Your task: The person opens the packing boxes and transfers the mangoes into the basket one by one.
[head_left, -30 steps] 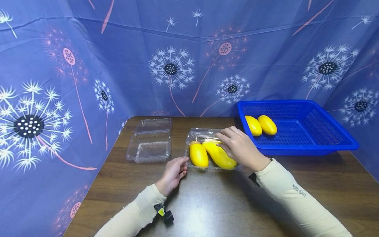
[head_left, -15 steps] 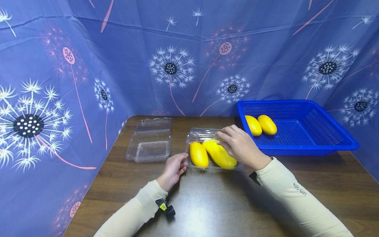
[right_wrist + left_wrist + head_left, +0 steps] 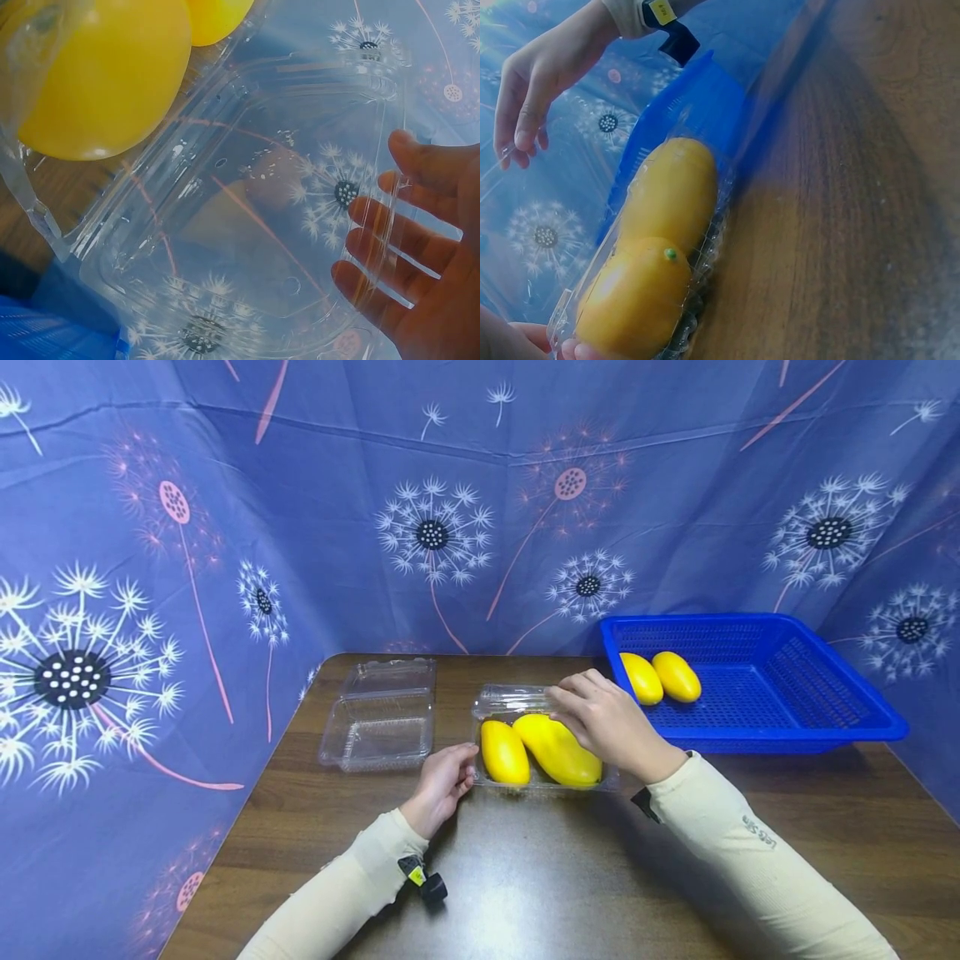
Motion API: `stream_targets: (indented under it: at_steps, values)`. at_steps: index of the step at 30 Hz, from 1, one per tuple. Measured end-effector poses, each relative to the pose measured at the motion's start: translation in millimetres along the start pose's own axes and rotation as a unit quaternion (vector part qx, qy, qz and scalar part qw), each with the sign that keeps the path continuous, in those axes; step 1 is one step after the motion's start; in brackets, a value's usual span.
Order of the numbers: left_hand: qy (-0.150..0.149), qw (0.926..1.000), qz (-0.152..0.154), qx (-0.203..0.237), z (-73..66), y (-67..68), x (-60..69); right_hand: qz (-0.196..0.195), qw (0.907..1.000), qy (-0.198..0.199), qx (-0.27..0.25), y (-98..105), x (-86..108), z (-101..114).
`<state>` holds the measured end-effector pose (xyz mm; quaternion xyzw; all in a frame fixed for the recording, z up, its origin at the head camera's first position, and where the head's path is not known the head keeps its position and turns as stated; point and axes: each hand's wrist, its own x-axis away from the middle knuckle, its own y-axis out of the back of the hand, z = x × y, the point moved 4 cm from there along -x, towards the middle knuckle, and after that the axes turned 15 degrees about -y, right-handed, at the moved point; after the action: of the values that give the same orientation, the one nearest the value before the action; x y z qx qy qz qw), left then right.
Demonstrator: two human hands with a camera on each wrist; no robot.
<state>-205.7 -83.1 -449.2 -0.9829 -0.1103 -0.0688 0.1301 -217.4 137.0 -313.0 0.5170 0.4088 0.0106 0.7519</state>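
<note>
- Two yellow, smooth, oval fruits lay inside a clear rectangular plastic box on the brown wooden desk.
- The left hand pinched the box's left edge.
- The right hand held the raised transparent lid between thumb and fingers.

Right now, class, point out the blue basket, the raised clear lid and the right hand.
Blue basket (image 3: 750, 693): head view, mesh floor.
Clear lid (image 3: 247, 217): right wrist view, its panel.
Right hand (image 3: 603, 720): head view, back of hand.

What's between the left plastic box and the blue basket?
In the head view: a second clear box holding two yellow fruits, plus the left hand and right hand.
</note>
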Motion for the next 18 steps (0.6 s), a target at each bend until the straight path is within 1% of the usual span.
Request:
stream_targets:
  at_steps: [4, 8, 12, 18]
  values:
    - [0.001, 1.0, -0.005, 0.004, 0.7, -0.8, -2.1, 0.001, 1.0, 0.0, -0.002, 0, -2.3, -1]
    - [-0.003, 0.9999, -0.003, 0.013, 1.6, -1.0, -3.5, -0.001, 1.0, -0.004, -0.005, 0, -5.2, -3]
    - [-0.004, 0.9998, 0.005, 0.018, 2.5, -0.7, -4.0, -0.006, 0.9998, -0.015, -0.011, 0, -8.4, -7]
    - [-0.002, 0.9996, 0.018, 0.02, 1.8, 0.1, -1.9, -0.012, 0.9995, -0.028, -0.006, -2, -14.7, -13]
